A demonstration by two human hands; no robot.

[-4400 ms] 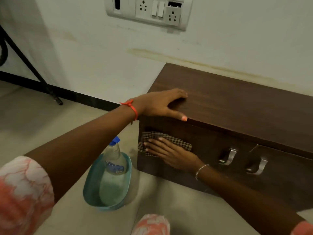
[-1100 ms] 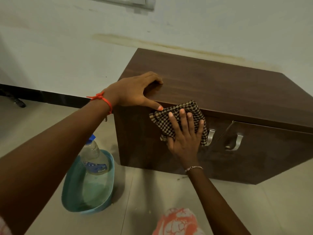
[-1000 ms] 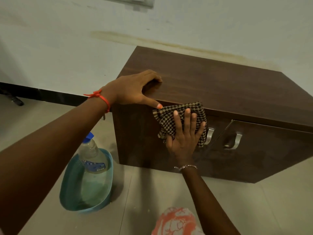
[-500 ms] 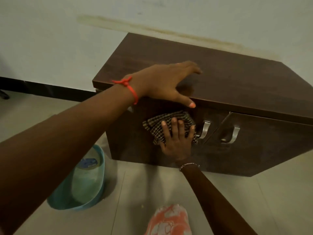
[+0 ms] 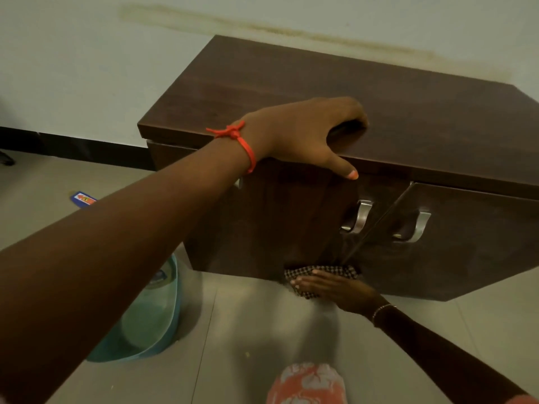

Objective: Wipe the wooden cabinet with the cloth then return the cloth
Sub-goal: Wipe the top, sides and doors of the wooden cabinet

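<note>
Standing against the pale wall (image 5: pixel 87 53), the wooden cabinet (image 5: pixel 408 118) fills the upper right of what we see, dark brown, with two doors on its front; the grey tiled floor (image 5: pixel 262 330) spreads below it; at lower left a teal basin (image 5: pixel 157 342) sits on the floor, mostly hidden behind our left forearm; our left hand (image 5: pixel 303 132) rests on the cabinet's top edge, fingers curled loosely on the surface and thumb hanging over the front lip, gripping nothing; our right hand (image 5: pixel 335 290) lies flat and spread, palm pressing the cloth (image 5: pixel 320 272) against the bottom edge of the cabinet front, where the two doors meet the floor; the checked cloth shows above and below the fingers, bunched under the palm; two curved metal handles (image 5: pixel 360 217) sit side by side on the doors above it; an orange thread (image 5: pixel 242 141) circles the left wrist; a thin bracelet (image 5: pixel 382 310) circles the right; a small blue packet (image 5: pixel 83 198) lies on the floor at far left.
</note>
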